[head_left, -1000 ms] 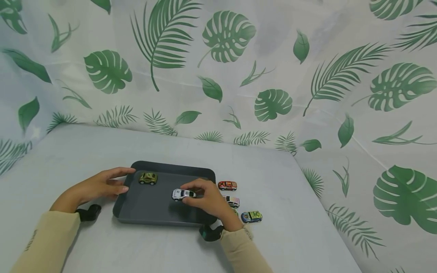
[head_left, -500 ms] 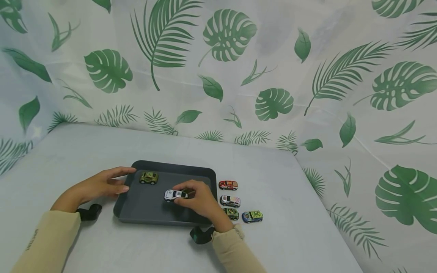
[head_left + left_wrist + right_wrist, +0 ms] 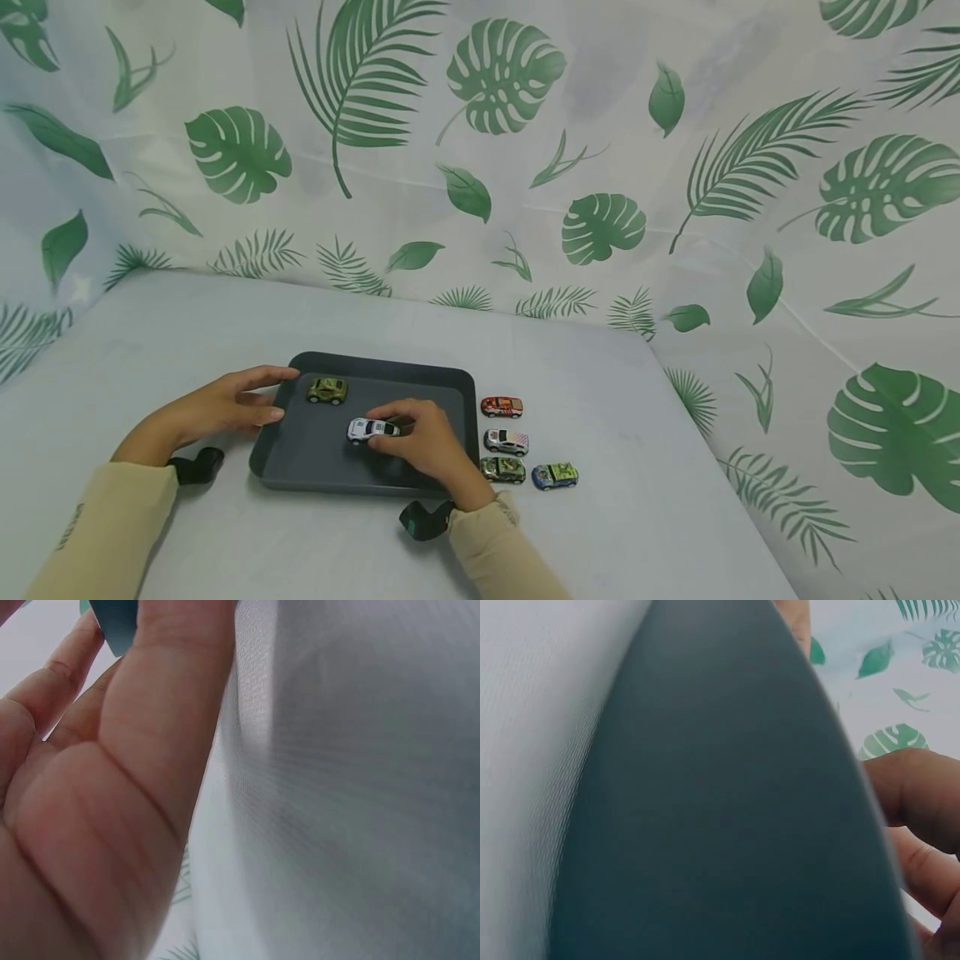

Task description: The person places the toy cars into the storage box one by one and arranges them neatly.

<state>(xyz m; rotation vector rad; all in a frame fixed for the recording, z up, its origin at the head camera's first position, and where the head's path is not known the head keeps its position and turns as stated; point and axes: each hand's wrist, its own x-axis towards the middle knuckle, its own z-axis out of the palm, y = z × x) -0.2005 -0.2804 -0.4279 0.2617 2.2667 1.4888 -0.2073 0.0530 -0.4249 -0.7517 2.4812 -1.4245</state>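
My right hand (image 3: 423, 442) pinches a white toy car (image 3: 369, 430) between thumb and fingers, low over the middle of a dark grey tray (image 3: 315, 458). A green camouflage toy car (image 3: 327, 390) rests inside the tray at its back left. My left hand (image 3: 217, 408) lies against the tray's left rim, fingers extended, with index finger and thumb touching it. In the left wrist view, a tray corner (image 3: 118, 622) shows by the left fingers. The tray wall (image 3: 727, 795) fills much of the right wrist view and hides the white car.
Right of the tray, on the white-covered table (image 3: 637, 517), stand a red toy car (image 3: 502, 407), a silver one (image 3: 506, 441), a dark green one (image 3: 502, 469) and a blue-yellow one (image 3: 555, 475). A leaf-patterned curtain (image 3: 525, 208) hangs behind the table.
My right hand has moved left over the tray with the white toy car, uncovering the silver and dark green cars. My left hand has stayed at the tray's rim.
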